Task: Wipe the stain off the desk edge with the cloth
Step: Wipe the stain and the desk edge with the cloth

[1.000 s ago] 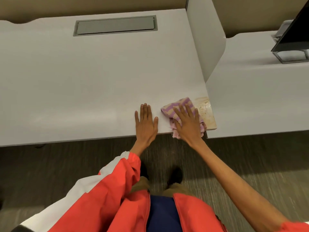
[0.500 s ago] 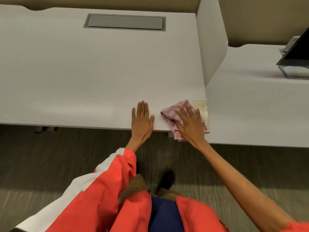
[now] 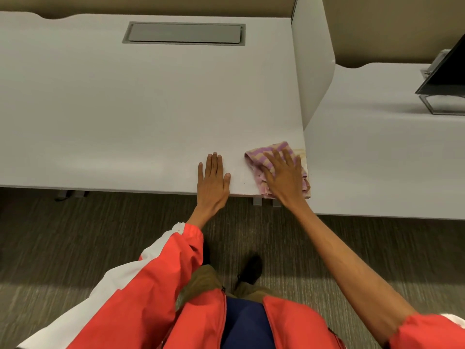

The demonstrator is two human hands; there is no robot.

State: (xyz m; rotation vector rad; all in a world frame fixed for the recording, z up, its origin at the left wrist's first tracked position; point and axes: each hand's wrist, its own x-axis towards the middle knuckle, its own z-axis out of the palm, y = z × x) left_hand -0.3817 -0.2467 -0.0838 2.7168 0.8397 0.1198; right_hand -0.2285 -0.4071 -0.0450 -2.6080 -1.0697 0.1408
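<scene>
A pink and purple striped cloth (image 3: 259, 153) lies crumpled at the right front corner of the white desk (image 3: 125, 109). My right hand (image 3: 283, 176) presses flat on the cloth, fingers spread. A brownish stain (image 3: 302, 153) shows along the desk's right edge, just right of the cloth; part of it is hidden under the cloth. My left hand (image 3: 213, 181) rests flat on the bare desk top near the front edge, left of the cloth, holding nothing.
A grey cable hatch (image 3: 185, 33) sits at the back of the desk. A white divider panel (image 3: 313, 61) stands along the right side. The neighbouring desk (image 3: 377, 159) carries a dark monitor (image 3: 445, 71) on a stand. Carpet lies below.
My right hand has slid the cloth to the right over the stain, so less of the stain shows. The camera view has shifted. My left hand stays flat in place.
</scene>
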